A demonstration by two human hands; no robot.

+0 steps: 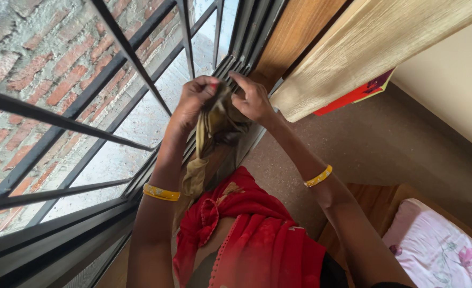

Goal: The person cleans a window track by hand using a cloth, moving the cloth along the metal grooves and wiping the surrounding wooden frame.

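By window grille, hands on cloth

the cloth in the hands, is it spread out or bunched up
Bunched up. The olive cloth is gathered between the left hand and right hand, a crumpled tail hanging down by the window frame.

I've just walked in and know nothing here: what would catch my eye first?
Both hands, left hand and right hand, bunch a drab olive cloth against the dark window frame at centre. Below hangs a bright red garment; a brick wall fills the window bars at left.
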